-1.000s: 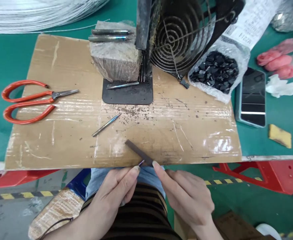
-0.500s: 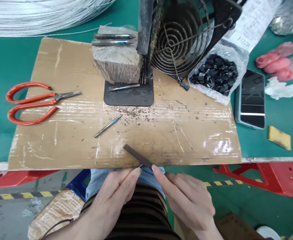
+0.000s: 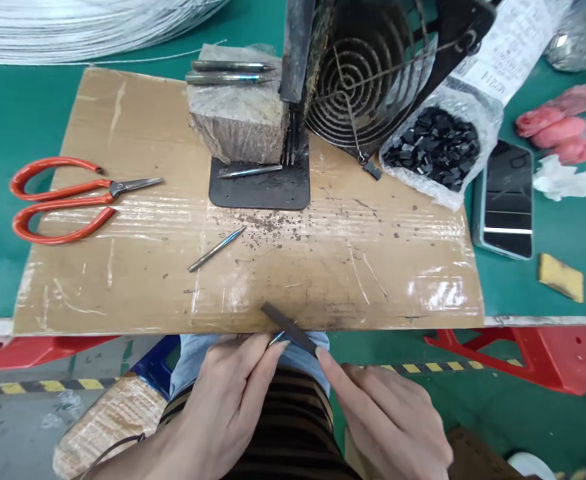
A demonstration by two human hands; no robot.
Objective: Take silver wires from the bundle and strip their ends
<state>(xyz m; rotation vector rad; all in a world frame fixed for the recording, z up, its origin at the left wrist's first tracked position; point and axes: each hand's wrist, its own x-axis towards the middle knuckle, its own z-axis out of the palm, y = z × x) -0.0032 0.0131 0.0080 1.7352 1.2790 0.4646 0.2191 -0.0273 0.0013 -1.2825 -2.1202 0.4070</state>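
Observation:
My right hand (image 3: pixel 387 420) pinches a flat dark bar (image 3: pixel 285 325), like a small sharpening stone, which slants up over the front edge of the cardboard sheet (image 3: pixel 123 280). My left hand (image 3: pixel 233 400) pinches a thin metal pin (image 3: pixel 275 339) whose tip touches the bar. Both hands sit just below the bench edge, over my lap. A loose metal pin (image 3: pixel 217 249) lies on the cardboard ahead of my left hand.
Orange-handled scissors (image 3: pixel 67 199) lie at left. A black stand (image 3: pixel 260 187) with a wrapped block (image 3: pixel 237 117) and wire guard (image 3: pixel 363 73) stands at the back. A bag of black parts (image 3: pixel 435 147), a phone (image 3: pixel 507 197) and a yellow sponge (image 3: pixel 561 277) lie right.
The dark bar and my right hand have slid a little down and to the right, toward me. My left hand stays pinched on the pin against it.

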